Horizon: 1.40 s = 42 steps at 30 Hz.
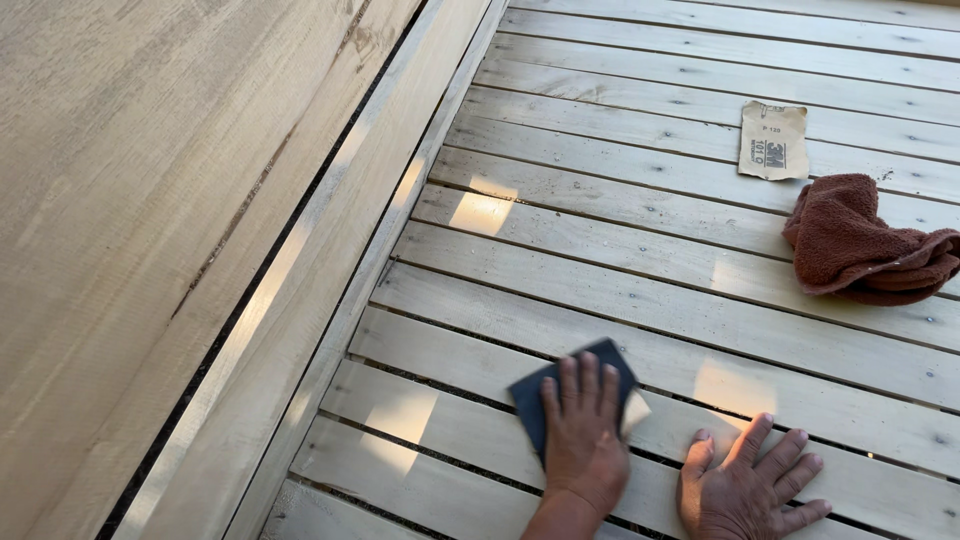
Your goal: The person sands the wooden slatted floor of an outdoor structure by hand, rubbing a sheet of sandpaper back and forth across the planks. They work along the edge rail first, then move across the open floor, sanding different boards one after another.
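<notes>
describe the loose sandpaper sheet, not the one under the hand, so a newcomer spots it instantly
Start on the pale slatted wood deck and look to its far right. Just above the crumpled reddish-brown cloth lies a small tan sandpaper sheet, flat, its printed backing up. Unlike the dark sheet under the left hand, nothing touches it.

Warm, low daylight; bright patches of glare on the pale wooden slats [640, 260] near and left, soft shadows in the gaps, focus sharp throughout, no blur.
</notes>
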Each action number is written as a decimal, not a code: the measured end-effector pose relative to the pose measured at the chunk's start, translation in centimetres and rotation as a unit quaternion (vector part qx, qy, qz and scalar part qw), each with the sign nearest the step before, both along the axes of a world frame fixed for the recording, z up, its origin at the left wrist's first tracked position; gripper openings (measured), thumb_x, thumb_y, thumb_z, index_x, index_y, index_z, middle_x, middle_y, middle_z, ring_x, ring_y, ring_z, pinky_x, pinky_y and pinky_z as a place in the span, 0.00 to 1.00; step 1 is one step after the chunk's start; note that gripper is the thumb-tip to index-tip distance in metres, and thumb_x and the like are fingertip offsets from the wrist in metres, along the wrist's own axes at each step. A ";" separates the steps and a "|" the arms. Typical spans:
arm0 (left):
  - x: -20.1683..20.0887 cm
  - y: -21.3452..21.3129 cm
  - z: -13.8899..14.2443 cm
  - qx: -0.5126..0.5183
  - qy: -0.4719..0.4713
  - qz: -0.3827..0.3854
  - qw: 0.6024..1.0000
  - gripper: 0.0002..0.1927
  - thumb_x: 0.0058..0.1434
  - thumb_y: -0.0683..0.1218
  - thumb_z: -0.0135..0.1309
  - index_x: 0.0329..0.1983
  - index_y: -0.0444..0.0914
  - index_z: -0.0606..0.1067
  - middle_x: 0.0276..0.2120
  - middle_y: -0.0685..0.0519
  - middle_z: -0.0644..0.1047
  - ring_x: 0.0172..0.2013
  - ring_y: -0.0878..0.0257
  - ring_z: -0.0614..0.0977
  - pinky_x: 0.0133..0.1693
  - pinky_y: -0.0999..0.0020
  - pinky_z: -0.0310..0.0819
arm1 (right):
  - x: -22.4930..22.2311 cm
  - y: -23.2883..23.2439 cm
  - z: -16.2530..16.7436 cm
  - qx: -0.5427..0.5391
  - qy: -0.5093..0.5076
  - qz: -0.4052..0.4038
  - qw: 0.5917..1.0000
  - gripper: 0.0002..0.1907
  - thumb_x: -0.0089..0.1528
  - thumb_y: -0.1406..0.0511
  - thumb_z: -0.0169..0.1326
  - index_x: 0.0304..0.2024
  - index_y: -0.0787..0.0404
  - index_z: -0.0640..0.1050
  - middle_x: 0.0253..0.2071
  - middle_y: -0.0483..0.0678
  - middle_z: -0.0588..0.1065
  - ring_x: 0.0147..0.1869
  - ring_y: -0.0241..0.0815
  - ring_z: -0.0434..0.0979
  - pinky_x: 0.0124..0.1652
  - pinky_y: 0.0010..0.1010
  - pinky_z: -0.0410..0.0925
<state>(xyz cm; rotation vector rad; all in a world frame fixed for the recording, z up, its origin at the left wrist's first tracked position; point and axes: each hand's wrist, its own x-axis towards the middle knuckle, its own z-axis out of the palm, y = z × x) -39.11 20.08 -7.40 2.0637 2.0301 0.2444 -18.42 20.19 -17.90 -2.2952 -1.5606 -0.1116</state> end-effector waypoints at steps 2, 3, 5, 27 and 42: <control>-1.1 -0.3 -0.6 0.009 -0.061 -0.085 0.994 0.38 0.63 0.50 0.48 0.77 0.42 0.55 0.77 0.45 0.51 0.76 0.46 0.48 0.71 0.41 0.35 | -0.1 0.0 0.2 0.012 0.006 0.004 1.000 0.47 0.57 0.43 0.41 0.77 0.49 0.53 0.78 0.64 0.46 0.83 0.70 0.36 0.66 0.82 0.32; -3.1 -0.2 -1.0 0.016 -0.093 -0.128 0.987 0.37 0.65 0.50 0.47 0.78 0.44 0.56 0.78 0.48 0.53 0.77 0.50 0.50 0.72 0.42 0.36 | -0.2 0.0 0.2 0.008 0.001 0.002 1.000 0.46 0.58 0.43 0.41 0.77 0.50 0.53 0.79 0.64 0.46 0.83 0.70 0.37 0.67 0.82 0.32; -9.3 1.4 -2.1 0.073 -0.036 -0.054 0.995 0.35 0.66 0.51 0.46 0.77 0.46 0.56 0.76 0.51 0.54 0.75 0.51 0.50 0.70 0.43 0.39 | -0.3 -0.2 0.2 -0.006 -0.011 -0.002 1.000 0.45 0.61 0.44 0.41 0.78 0.50 0.53 0.79 0.64 0.46 0.84 0.70 0.38 0.68 0.82 0.32; -16.9 4.9 -2.7 0.102 0.058 0.141 0.983 0.34 0.67 0.52 0.44 0.77 0.47 0.56 0.76 0.52 0.53 0.75 0.52 0.52 0.71 0.44 0.43 | -0.8 -0.3 1.5 -0.051 -0.032 -0.008 0.998 0.42 0.63 0.45 0.37 0.78 0.50 0.50 0.79 0.61 0.43 0.82 0.68 0.35 0.67 0.79 0.33; -0.2 2.8 -1.4 0.065 0.050 -0.085 0.993 0.34 0.67 0.53 0.36 0.78 0.48 0.51 0.77 0.56 0.48 0.75 0.56 0.47 0.71 0.47 0.33 | 3.1 -1.5 5.7 -0.109 -0.036 0.137 0.984 0.35 0.67 0.44 0.27 0.76 0.39 0.46 0.80 0.49 0.39 0.81 0.55 0.32 0.70 0.57 0.30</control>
